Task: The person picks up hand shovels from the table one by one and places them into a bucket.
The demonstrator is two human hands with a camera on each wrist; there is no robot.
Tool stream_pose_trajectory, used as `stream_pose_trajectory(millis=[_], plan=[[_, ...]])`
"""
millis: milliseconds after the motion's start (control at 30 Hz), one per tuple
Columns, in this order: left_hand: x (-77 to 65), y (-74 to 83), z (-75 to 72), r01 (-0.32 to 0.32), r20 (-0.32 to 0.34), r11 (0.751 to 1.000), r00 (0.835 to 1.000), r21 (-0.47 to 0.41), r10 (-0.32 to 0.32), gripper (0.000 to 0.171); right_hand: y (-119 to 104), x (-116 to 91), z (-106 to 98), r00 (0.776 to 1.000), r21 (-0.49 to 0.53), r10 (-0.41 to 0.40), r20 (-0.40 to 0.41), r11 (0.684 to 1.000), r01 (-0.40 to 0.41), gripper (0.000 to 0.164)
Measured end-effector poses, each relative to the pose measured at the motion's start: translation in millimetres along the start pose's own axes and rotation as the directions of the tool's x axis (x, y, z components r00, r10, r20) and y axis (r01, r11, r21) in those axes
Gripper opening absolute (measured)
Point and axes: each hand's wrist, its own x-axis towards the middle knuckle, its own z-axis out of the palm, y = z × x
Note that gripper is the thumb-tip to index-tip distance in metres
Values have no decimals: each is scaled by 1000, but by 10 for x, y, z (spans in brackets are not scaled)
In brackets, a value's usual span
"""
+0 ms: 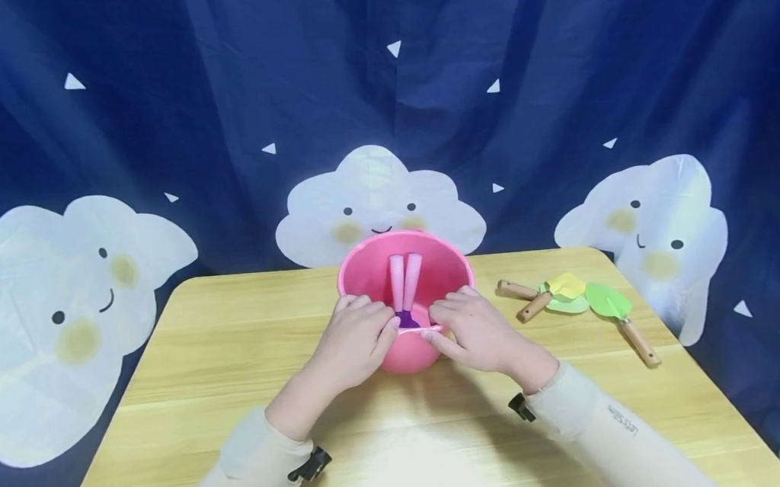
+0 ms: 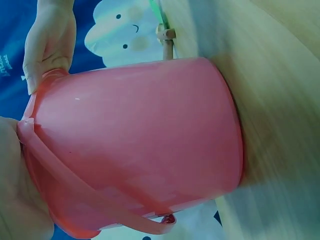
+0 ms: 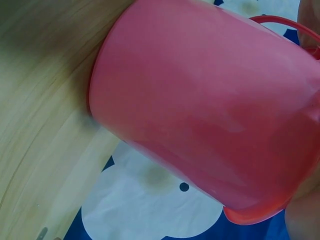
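Note:
A pink bucket [image 1: 409, 355] is at the middle of the table, its mouth showing in the head view. My left hand [image 1: 356, 336] grips the near left of the rim, fingers curled over into the bucket and thumb outside. On the near right, my right hand [image 1: 475, 328] holds the rim the same way. Two toy tools [image 1: 412, 280] with pale pink handles and purple heads lean inside, handles up. The left wrist view shows the bucket's carrying handle [image 2: 80, 185] hanging along its side. Its base is right at the tabletop in both wrist views.
To the right lie several small garden tools with wooden handles: a green leaf-shaped trowel [image 1: 609, 301], a yellow-headed tool [image 1: 565, 285] and a pale green one [image 1: 567, 305] overlapping it. Behind the wooden table [image 1: 231, 325] hangs a blue cloud-patterned curtain [image 1: 376, 61].

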Motion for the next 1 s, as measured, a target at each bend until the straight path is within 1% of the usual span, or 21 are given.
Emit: stream_pose_trajectory(millis=[200, 433, 633, 800, 900, 1000], plan=[[-37, -22, 15, 5, -24, 999, 1000, 40, -4, 20, -21, 23, 17, 1000, 13, 4, 12, 1000, -4, 37], [-4, -20, 52, -27, -52, 998, 998, 53, 30, 20, -22, 14, -36, 1000, 29, 21, 21, 999, -22, 32], [21, 0, 50, -28, -47, 998, 998, 65, 31, 21, -24, 24, -128, 994, 55, 52, 93, 997, -58, 30], [30, 6, 34, -17, -28, 998, 999, 64, 19, 24, -4, 56, -201, 987, 86, 50, 156, 994, -64, 31], [27, 9, 20, -13, -15, 997, 1000, 72, 15, 24, 14, 87, -242, 976, 125, 38, 214, 990, -66, 29], [21, 12, 4, -10, -1, 997, 1000, 77, 10, 25, 18, 130, -296, 960, 169, 33, 277, 982, -83, 25]])
